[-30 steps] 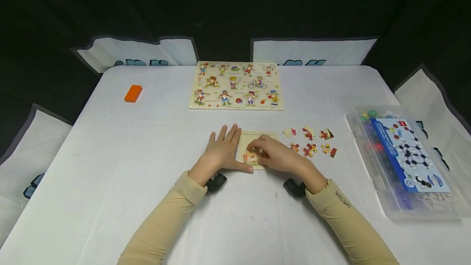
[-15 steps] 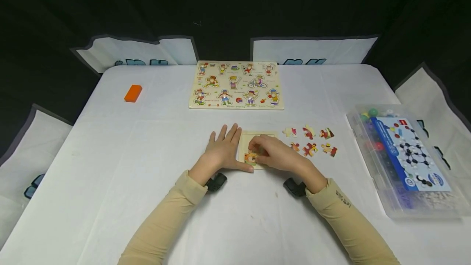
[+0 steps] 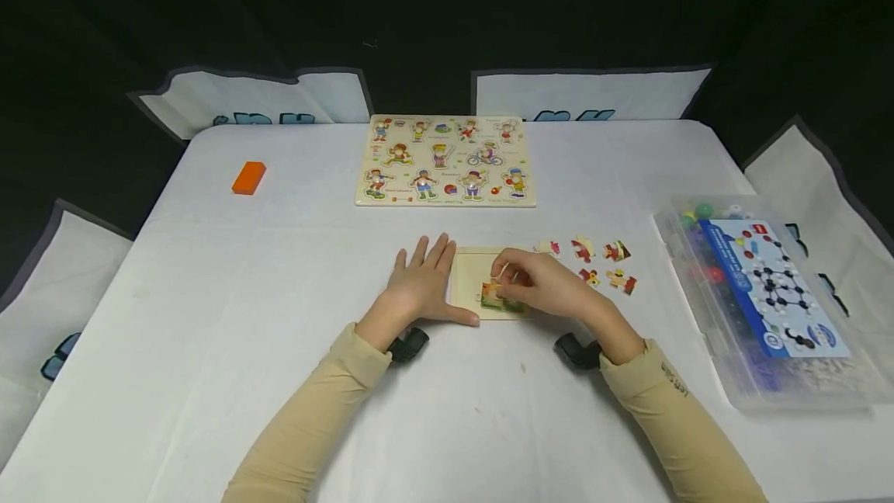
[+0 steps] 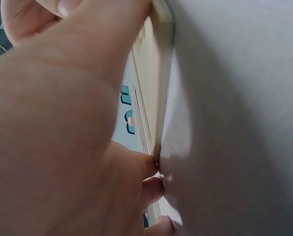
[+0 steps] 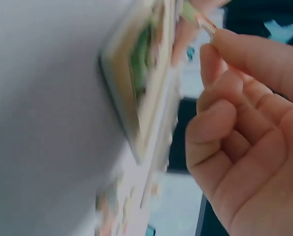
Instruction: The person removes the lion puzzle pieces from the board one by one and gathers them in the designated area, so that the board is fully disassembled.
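Observation:
A small wooden puzzle tray [image 3: 466,272] lies in front of the person, its left part bare. The left hand [image 3: 417,290] rests along the tray's left side with fingers spread, its thumb at the front edge. Between thumb and fingertips the right hand [image 3: 548,284] pinches a small jigsaw piece [image 3: 490,296], held above the tray. That piece shows edge-on at the fingertips in the right wrist view. A green piece [image 5: 140,56] sits in the tray's near right corner, partly covered by the right hand in the head view.
Several loose jigsaw pieces [image 3: 616,251] lie right of the tray, some partly hidden by the right hand. Farther back is a picture board [image 3: 447,161] with sports figures. An orange block [image 3: 248,178] lies far left; a clear plastic box [image 3: 761,386] with a blue-white leaflet stands at right.
The right hand has moved to the right and lifted the jigsaw piece from the tray's near left corner. The left hand holds its place.

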Tool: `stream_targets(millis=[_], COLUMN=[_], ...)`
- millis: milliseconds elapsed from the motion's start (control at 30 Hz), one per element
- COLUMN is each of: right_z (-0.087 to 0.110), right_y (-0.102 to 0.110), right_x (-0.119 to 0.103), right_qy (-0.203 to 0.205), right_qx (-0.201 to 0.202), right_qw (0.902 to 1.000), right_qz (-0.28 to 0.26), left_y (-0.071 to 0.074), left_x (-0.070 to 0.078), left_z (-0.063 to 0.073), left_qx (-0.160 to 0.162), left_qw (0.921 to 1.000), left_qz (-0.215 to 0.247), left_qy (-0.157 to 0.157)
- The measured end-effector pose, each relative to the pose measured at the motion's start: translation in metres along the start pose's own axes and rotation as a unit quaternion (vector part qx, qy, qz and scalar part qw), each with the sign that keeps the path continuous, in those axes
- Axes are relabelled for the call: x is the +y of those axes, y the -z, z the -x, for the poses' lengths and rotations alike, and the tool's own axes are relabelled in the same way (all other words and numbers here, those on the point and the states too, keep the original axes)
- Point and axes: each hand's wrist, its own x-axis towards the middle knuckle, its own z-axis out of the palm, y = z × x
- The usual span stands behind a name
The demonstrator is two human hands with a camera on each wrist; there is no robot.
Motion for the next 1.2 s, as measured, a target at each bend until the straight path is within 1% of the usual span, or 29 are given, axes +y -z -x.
stream_targets(millis=[200, 333, 433, 567, 667, 733, 1000, 1100, 1200], right_z=[0.029, 0.053, 0.066, 0.073, 0.071, 0.067, 0.039, 0.027, 0.014], right_y=[0.024, 0.034, 0.035, 0.032, 0.029, 0.029, 0.027, 0.023, 0.014], right_x=[0.018, 0.032, 0.038, 0.039, 0.035, 0.031, 0.01, 0.005, 0.001], right_qy=[-0.023, -0.04, -0.045, -0.05, -0.058, -0.067, -0.094, -0.09, -0.068], right_qx=[-0.033, -0.055, -0.062, -0.055, -0.047, -0.045, -0.049, -0.058, -0.064], right_qw=[0.999, 0.9972, 0.9968, 0.997, 0.9953, 0.994, 0.9873, 0.987, 0.9876], right_qz=[-0.019, -0.032, -0.022, 0.024, 0.061, 0.074, 0.118, 0.119, 0.126], left_y=[0.0, -0.002, -0.002, -0.002, -0.002, -0.002, -0.003, -0.004, -0.003], left_x=[-0.001, -0.001, -0.001, -0.001, -0.002, -0.002, -0.003, -0.002, -0.002], left_z=[0.0, -0.001, -0.001, -0.001, -0.001, -0.001, -0.001, -0.002, -0.002], left_qx=[0.001, -0.001, 0.0, 0.005, 0.007, 0.007, 0.004, 0.005, 0.004], left_qw=[1.0, 1.0, 1.0, 1.0, 0.9999, 0.9999, 0.9999, 0.9999, 1.0], left_qz=[-0.001, 0.0, 0.002, 0.006, 0.008, 0.009, 0.014, 0.011, 0.005], left_qy=[-0.003, -0.002, -0.002, -0.005, -0.007, -0.005, -0.004, -0.004, -0.003])
